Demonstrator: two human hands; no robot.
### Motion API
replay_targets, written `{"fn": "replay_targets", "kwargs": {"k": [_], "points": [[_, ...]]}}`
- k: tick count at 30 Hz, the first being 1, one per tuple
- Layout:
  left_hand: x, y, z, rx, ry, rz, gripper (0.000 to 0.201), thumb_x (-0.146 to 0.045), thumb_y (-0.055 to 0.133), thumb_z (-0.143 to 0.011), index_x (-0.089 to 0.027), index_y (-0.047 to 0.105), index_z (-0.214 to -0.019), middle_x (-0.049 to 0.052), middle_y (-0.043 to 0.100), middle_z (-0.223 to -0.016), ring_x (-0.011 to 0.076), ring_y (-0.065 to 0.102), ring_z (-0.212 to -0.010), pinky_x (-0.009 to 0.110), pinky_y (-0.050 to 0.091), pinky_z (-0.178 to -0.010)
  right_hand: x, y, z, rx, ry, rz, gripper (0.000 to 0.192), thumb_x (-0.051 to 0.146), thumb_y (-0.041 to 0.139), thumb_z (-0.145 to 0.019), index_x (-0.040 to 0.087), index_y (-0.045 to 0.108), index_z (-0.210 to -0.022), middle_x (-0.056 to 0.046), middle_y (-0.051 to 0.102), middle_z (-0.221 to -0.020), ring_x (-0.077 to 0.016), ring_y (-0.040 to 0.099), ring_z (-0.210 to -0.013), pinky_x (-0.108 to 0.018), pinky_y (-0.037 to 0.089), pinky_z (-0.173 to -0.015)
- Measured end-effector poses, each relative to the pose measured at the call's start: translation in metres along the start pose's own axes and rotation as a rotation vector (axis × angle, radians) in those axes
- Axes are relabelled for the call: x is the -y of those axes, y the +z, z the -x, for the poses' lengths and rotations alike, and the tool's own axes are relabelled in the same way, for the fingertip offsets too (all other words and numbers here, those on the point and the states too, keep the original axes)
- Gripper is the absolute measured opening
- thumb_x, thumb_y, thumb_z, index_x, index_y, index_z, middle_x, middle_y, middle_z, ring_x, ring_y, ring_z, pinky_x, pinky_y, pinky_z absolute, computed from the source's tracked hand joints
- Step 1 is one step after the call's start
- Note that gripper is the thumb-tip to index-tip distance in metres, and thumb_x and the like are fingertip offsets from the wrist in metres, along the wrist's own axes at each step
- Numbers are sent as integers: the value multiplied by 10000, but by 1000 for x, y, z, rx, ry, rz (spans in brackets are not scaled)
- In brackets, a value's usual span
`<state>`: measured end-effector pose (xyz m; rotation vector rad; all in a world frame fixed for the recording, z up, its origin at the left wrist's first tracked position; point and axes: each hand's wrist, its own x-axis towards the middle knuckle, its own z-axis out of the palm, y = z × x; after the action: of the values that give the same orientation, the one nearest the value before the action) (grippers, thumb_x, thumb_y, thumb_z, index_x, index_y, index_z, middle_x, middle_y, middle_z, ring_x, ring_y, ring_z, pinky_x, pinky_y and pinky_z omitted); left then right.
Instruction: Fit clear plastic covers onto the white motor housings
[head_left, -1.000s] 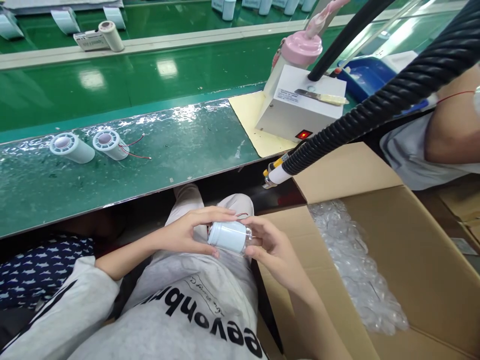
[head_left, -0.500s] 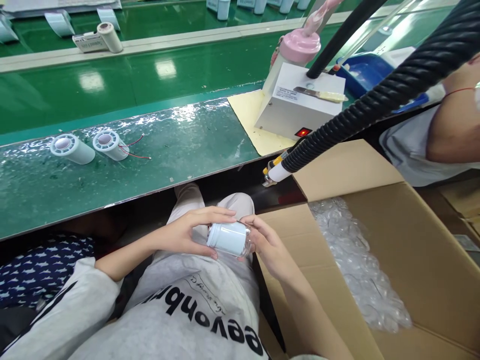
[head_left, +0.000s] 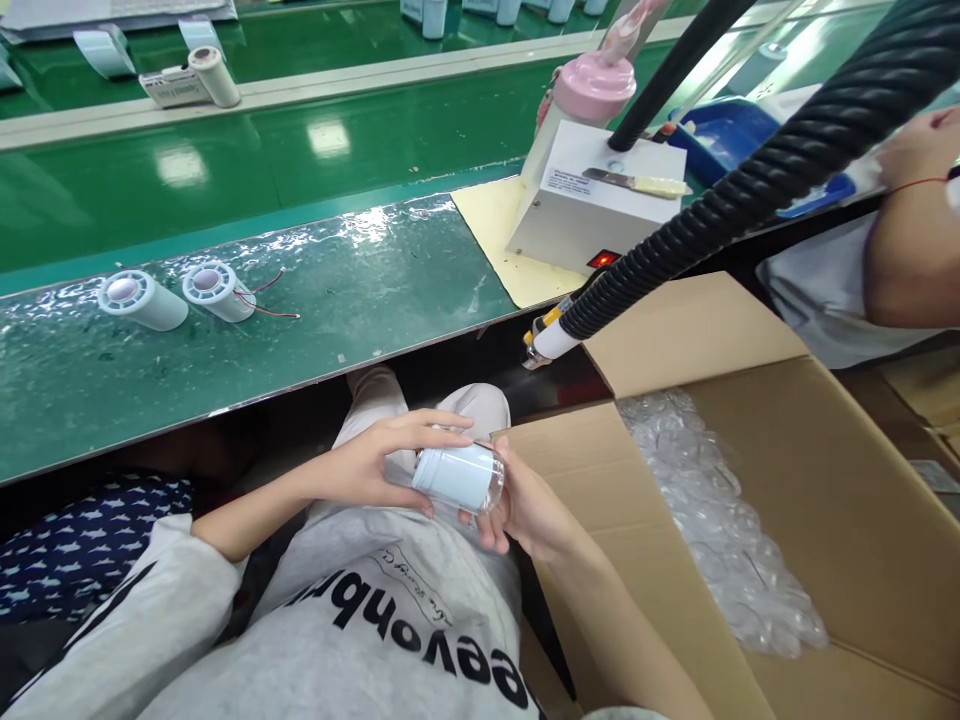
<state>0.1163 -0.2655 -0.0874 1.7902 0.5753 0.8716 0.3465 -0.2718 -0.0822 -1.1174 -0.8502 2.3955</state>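
Over my lap I hold a small white cylinder with a clear end cap (head_left: 457, 476), lying on its side. My left hand (head_left: 375, 462) wraps its left half from above and below. My right hand (head_left: 525, 505) cups the clear right end, fingers curled under it. On the green bench sit two more white cylinders: one plain (head_left: 142, 300), one with thin red wires (head_left: 217, 291).
An open cardboard box (head_left: 795, 470) with clear plastic caps (head_left: 712, 520) inside stands at my right. A black corrugated hose (head_left: 750, 175) ends in a nozzle (head_left: 544, 345) by the bench edge. A white control box (head_left: 592, 205) and pink bottle (head_left: 592, 90) sit beyond. Another person's arm (head_left: 900, 240) is at far right.
My right hand has slid further under and around the cylinder's clear end, and the cylinder has shifted slightly left. The left hand keeps its grip.
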Motion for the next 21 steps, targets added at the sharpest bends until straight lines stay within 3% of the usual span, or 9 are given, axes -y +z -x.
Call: {"fn": "replay_targets", "kwargs": {"k": [4, 6, 8, 10, 11, 12, 14, 17, 21], "points": [[-7, 2, 0, -31, -69, -19, 682, -247, 824, -820, -360, 577, -1445, 113, 616, -1449, 300, 604, -1324, 431, 526, -1069, -4, -4, -1, 55, 37, 55, 774, 948, 500, -740, 179, 577, -701, -58, 641, -529, -116, 533, -326, -179, 309, -259], [-13, 3, 0, -62, -165, 3, 646, -286, 824, -817, -321, 598, -1421, 118, 640, -1399, 300, 624, -1279, 400, 567, -996, -9, -8, 0, -17, -59, 148, 756, 917, 431, -817, 180, 596, -762, -47, 639, -533, -138, 558, -345, -204, 359, -272], [-19, 4, 0, -91, -275, 47, 637, -341, 828, -810, -287, 605, -1405, 119, 656, -1346, 292, 646, -1219, 372, 597, -923, -14, -12, 1, -190, -318, 340, 580, 750, 464, -945, 193, 626, -946, -70, 736, -712, -183, 689, -513, -262, 546, -415], [-24, 4, 0, -105, -364, 96, 638, -382, 829, -803, -267, 610, -1391, 115, 662, -1306, 272, 666, -1154, 345, 610, -867, -17, -17, 3, -321, -700, 615, 273, 456, 554, -1016, 243, 592, -1183, -119, 760, -1156, -243, 776, -937, -384, 667, -756], [-25, 4, 0, -109, -393, 119, 645, -395, 833, -796, -262, 611, -1387, 114, 661, -1303, 264, 671, -1131, 329, 613, -841, -18, -18, 4, -331, -892, 757, 268, 303, 582, -1004, 282, 558, -1270, -120, 671, -1373, -263, 717, -1162, -449, 641, -919], [-25, 4, -1, -112, -414, 135, 653, -402, 837, -790, -259, 611, -1386, 113, 660, -1304, 256, 674, -1111, 313, 613, -817, -18, -20, 5, -299, -1056, 883, 380, 176, 585, -976, 313, 531, -1326, -106, 568, -1512, -275, 625, -1320, -500, 593, -1025], [-25, 5, -1, -108, -434, 160, 674, -406, 849, -776, -253, 610, -1387, 114, 664, -1299, 244, 686, -1064, 287, 606, -770, -15, -21, 7, -185, -1231, 1055, 565, 22, 562, -918, 343, 511, -1380, -87, 507, -1571, -274, 533, -1421, -529, 553, -1090], [-23, 6, -1, -104, -452, 256, 680, -395, 845, -787, -249, 600, -1404, 111, 686, -1255, 227, 709, -991, 273, 598, -739, -10, -20, 10, -148, -1205, 1103, 615, -7, 589, -893, 330, 525, -1405, -100, 603, -1478, -266, 606, -1349, -491, 588, -1058], [-15, 5, -2, -114, -474, 403, 752, -343, 893, -735, -273, 592, -1420, 111, 670, -1320, 231, 723, -1023, 301, 608, -816, -16, -23, 5, -192, -1137, 973, 600, 40, 664, -880, 317, 531, -1397, -109, 644, -1433, -279, 638, -1312, -506, 584, -1062]]}}
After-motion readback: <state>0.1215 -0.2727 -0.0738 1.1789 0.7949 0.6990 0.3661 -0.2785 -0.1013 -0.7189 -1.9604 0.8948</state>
